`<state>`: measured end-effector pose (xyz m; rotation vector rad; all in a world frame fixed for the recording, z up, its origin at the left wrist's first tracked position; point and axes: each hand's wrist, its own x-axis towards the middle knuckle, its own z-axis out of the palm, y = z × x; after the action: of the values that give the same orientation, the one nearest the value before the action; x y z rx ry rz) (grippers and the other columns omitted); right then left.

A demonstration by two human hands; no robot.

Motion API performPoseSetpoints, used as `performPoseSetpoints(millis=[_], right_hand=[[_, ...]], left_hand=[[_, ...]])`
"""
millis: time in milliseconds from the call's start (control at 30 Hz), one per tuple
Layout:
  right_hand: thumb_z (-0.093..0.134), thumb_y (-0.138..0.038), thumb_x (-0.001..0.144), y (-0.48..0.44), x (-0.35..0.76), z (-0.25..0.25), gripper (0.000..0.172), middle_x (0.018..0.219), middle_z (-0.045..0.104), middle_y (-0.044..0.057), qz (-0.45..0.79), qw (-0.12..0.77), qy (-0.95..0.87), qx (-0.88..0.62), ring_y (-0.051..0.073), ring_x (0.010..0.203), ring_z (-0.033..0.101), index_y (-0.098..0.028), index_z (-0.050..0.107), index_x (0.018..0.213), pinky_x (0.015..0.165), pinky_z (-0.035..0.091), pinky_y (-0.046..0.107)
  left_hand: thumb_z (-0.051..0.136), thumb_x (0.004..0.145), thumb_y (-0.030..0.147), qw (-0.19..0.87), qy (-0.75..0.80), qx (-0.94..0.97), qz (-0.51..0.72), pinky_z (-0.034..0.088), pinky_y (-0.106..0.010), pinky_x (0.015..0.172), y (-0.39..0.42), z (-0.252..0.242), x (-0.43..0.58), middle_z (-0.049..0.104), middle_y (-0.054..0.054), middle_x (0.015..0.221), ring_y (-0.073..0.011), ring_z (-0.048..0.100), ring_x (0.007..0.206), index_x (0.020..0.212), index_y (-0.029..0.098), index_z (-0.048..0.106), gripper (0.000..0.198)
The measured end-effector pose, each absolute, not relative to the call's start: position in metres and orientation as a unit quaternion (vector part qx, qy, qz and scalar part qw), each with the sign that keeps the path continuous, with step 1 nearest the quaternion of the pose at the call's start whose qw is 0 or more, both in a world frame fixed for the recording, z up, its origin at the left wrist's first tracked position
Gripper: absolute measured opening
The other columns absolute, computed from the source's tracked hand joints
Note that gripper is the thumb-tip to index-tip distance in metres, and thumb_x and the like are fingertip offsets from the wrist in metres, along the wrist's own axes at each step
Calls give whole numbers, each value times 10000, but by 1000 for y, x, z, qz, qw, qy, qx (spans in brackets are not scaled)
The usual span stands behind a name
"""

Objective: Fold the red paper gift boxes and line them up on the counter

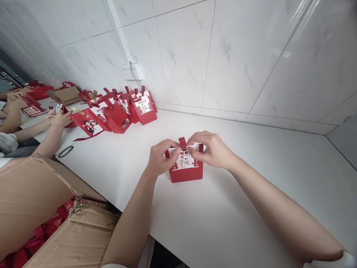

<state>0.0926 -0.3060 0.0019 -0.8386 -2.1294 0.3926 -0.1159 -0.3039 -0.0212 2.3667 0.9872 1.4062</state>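
A small red gift box (186, 170) with a white picture panel stands upright on the white table (251, 193) in front of me. My left hand (161, 156) pinches the box's top left corner, fingers closed on it. My right hand (213, 149) pinches the top right side, thumb and forefinger closed beside the red ribbon loop (182, 142) that sticks up from the top.
Several finished red gift boxes (117, 111) stand in a row by the tiled wall at the left. Another person's hands (57, 119) work there. An open cardboard carton (55, 219) with red items sits at the lower left. A black loop (65, 151) lies on the table.
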Motion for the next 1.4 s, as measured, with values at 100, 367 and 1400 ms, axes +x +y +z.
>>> performPoseSetpoints(millis=[100,367,1400], right_hand=[[561,-190,838,-306,93,3,74,809,676,14,161,394,-842,-331,147,661,560,-213,630,825,649,447,284],[561,-179,834,-308,94,5,74,827,675,14,172,388,-844,-328,145,691,568,-209,629,828,630,441,267],[566,-202,907,-295,94,-8,46,996,658,65,-58,452,-862,-223,183,845,606,-215,604,885,749,484,357]], left_hand=[[587,808,190,108,321,810,479,451,-240,589,-304,-21,-116,646,-24,740,-123,572,646,806,183,606,21],[586,790,192,115,338,800,482,444,-233,568,-305,-22,-115,634,-12,714,-113,555,613,787,179,602,21],[636,824,385,244,446,679,529,372,-230,499,-310,-21,-105,583,-5,550,-103,508,534,590,146,649,335]])
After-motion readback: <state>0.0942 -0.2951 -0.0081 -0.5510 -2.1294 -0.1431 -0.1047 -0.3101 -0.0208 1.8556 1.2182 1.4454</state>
